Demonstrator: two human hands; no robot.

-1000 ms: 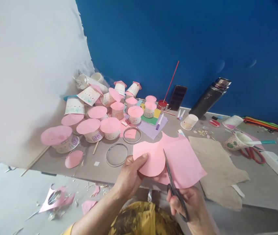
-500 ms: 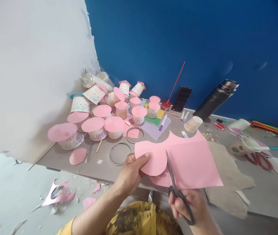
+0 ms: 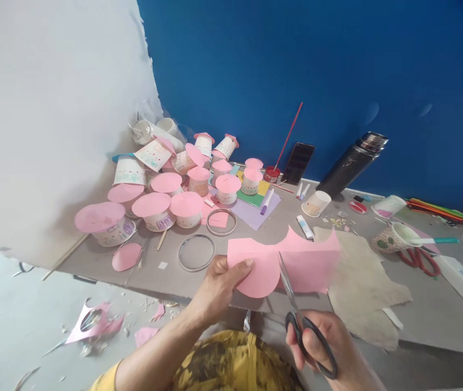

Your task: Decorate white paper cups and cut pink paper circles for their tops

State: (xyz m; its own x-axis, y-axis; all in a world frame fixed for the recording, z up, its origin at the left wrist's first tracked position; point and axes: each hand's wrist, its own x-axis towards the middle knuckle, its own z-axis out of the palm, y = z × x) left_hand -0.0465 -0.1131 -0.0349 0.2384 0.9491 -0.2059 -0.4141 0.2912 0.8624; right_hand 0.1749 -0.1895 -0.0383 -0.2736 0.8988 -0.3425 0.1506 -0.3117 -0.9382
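My left hand [image 3: 218, 289] pinches the left side of a pink paper sheet [image 3: 308, 260], thumb on top of a rounded, partly cut lobe. My right hand [image 3: 321, 347] grips black-handled scissors [image 3: 296, 309] from below. Their blades point up into the sheet along the curved edge of the lobe. The right part of the sheet is blurred. Two metal rings [image 3: 196, 252] lie on the grey board just left of my left hand.
Many paper cups with pink round tops [image 3: 162, 203] crowd the left of the grey board [image 3: 431, 304]. A dark flask [image 3: 351, 163], a phone [image 3: 299, 162], a red paint pot [image 3: 270, 174], glue tubes, red scissors [image 3: 419, 259] and pipe cleaners lie behind and right. Pink scraps [image 3: 93, 326] litter the floor.
The pink sheet has turned and swung in my left hand, its right part now narrower and blurred. The scissors stay at the curved cut, slightly lower and to the right.
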